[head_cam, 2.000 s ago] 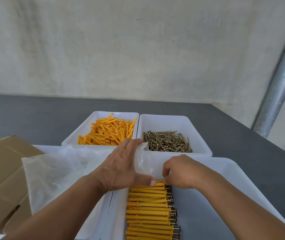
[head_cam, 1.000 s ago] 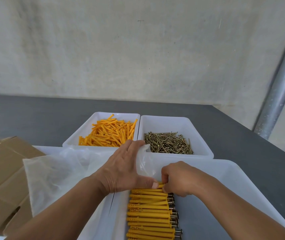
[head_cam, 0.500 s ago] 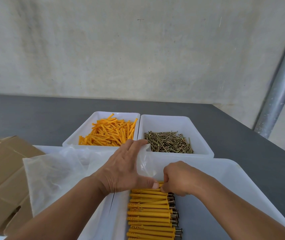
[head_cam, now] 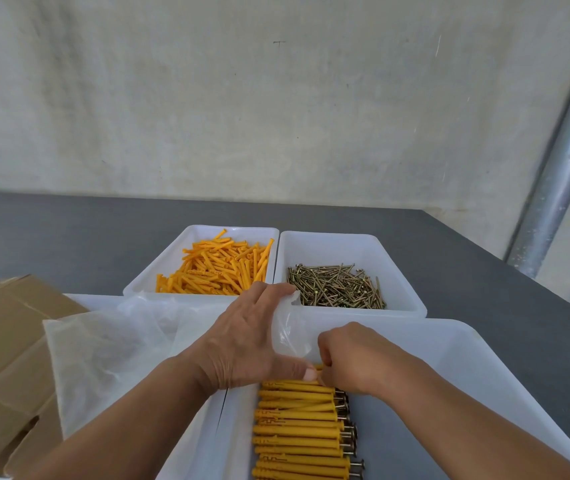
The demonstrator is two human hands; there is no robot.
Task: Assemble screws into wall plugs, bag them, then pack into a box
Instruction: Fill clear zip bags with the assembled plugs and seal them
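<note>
Crosswise, the right hand (head_cam: pixel 352 358) pinches a yellow plastic wall plug (head_cam: pixel 318 367), tip toward the clear plastic bag (head_cam: pixel 290 332) the left hand (head_cam: pixel 245 341) grips

Head-worn view looks forward and down, close over the table (head_cam: pixel 68 237).

Left hand (head_cam: pixel 242 337) holds a clear bag (head_cam: pixel 290 336); right hand (head_cam: pixel 349 355) pinches a yellow plug (head_cam: pixel 317 367).

Left hand (head_cam: pixel 245 341): palm down, fingers reaching forward, thumb stretched right, gripping a clear bag (head_cam: pixel 290 337) between them. Right hand (head_cam: pixel 354 356): knuckles up, fingers curled, pinching a wall plug (head_cam: pixel 318 367) beside the left thumb. Both forearms bare, converging from below.
</note>
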